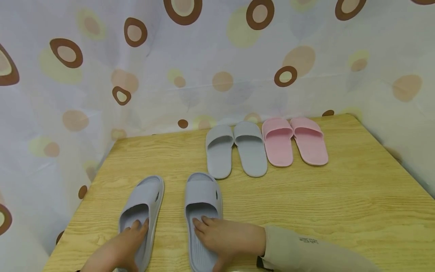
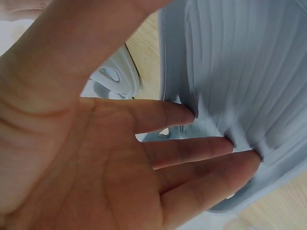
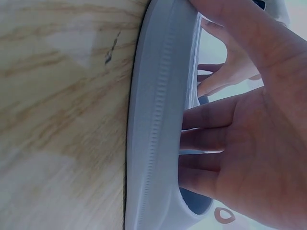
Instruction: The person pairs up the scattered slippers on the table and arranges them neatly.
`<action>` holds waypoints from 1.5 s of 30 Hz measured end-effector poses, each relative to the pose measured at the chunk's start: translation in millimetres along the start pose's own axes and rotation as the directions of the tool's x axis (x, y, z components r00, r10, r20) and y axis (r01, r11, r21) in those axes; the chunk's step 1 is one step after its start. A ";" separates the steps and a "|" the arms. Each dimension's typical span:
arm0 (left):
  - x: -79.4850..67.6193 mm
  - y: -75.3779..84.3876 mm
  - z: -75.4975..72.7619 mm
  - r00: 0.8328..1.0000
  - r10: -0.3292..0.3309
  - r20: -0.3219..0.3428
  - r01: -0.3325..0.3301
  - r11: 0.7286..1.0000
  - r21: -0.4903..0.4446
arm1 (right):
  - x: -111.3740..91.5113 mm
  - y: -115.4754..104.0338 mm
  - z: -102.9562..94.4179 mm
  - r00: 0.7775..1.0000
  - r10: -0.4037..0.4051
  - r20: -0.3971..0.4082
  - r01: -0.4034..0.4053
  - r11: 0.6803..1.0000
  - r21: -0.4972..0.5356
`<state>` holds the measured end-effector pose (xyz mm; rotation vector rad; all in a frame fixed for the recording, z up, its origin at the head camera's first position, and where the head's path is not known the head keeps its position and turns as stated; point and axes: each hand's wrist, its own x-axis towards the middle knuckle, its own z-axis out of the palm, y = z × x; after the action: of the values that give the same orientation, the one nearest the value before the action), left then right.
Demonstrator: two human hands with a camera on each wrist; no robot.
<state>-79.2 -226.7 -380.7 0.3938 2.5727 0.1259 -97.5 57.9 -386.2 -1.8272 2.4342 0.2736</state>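
Two bluish-grey slippers lie apart on the table, toes away from me: a left one (image 1: 144,194) angled slightly and a right one (image 1: 201,192) nearly straight. My left hand (image 1: 119,245) is over the left slipper, and its straight fingertips touch the ribbed insole (image 2: 230,57) in the left wrist view. My right hand (image 1: 227,238) reaches over the right slipper, its fingers extended into the foot opening behind the strap. The right wrist view shows that slipper's side wall (image 3: 153,110) hiding the fingertips, with the thumb by its upper edge.
Behind stand a light grey slipper pair (image 1: 251,155) and, to its right, a pink pair (image 1: 278,147), side by side near the back edge. The wooden table (image 1: 357,211) is bordered by a dotted cloth (image 1: 153,68) at the back and sides.
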 end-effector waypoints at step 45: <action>7.5 -17.9 -11.1 0.991 0.122 -0.045 -0.126 0.986 -0.109 | 23.0 8.2 -6.2 0.997 0.072 0.007 -0.073 0.984 0.160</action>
<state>-95.6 -241.6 -377.9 0.5140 2.5635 0.3236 -111.6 37.2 -383.5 -1.6746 2.4456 0.0805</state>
